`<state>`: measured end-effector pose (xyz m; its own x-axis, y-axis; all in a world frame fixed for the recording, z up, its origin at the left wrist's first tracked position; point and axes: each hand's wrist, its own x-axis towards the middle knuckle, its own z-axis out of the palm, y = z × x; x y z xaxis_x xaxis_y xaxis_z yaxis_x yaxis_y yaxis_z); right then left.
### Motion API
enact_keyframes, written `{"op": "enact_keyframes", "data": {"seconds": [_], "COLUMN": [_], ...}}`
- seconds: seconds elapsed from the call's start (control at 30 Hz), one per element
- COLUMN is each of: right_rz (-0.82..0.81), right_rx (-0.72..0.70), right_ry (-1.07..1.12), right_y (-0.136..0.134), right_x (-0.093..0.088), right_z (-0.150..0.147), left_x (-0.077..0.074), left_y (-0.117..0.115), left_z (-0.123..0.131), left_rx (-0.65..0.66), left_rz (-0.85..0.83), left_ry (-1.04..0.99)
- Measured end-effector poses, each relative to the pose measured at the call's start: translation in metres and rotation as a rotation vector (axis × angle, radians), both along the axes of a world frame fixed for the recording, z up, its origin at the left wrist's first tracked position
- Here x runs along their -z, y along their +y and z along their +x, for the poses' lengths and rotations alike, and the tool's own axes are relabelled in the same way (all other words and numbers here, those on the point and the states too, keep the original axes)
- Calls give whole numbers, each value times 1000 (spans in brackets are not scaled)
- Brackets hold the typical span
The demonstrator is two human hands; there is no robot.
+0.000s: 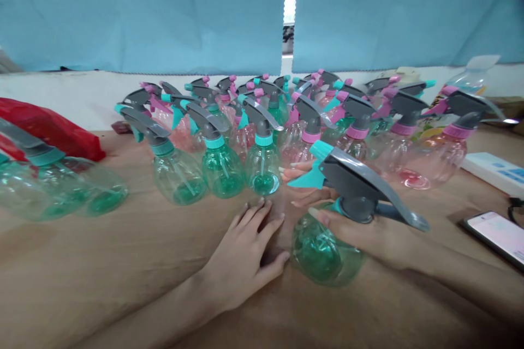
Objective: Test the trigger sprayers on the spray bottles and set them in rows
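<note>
Head view. Green bottle: sitting forward of the rest, toward the desk's near edge. Right hand: gripping its neck. Left hand: lying open, palm down, alongside. Other bottles: crowding toward the back edge. Handling: firm neck hold, sparing the trigger, probably serving best.

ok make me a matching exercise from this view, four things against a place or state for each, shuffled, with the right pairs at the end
Things
1. smartphone
2. left grip
3. blue cloth
4. right grip

Places and states
a. wrapped around the nearest green spray bottle
b. hanging at the back, with a narrow gap in it
c. at the right edge of the view, screen lit
d. palm down at the table, holding nothing

Right pairs: 1-c, 2-d, 3-b, 4-a
</note>
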<state>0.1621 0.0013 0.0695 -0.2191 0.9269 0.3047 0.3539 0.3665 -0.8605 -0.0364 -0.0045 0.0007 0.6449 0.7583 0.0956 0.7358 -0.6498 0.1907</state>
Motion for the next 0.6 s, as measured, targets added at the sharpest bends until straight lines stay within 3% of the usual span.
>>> {"op": "enact_keyframes", "data": {"seconds": [0.6], "right_rz": [65], "right_rx": [-106], "right_ry": [-34], "right_y": [5], "right_x": [20], "right_z": [10], "left_x": [2], "left_y": [1], "left_z": [0], "left_rx": [5], "left_rz": [-4], "left_ry": [9]}}
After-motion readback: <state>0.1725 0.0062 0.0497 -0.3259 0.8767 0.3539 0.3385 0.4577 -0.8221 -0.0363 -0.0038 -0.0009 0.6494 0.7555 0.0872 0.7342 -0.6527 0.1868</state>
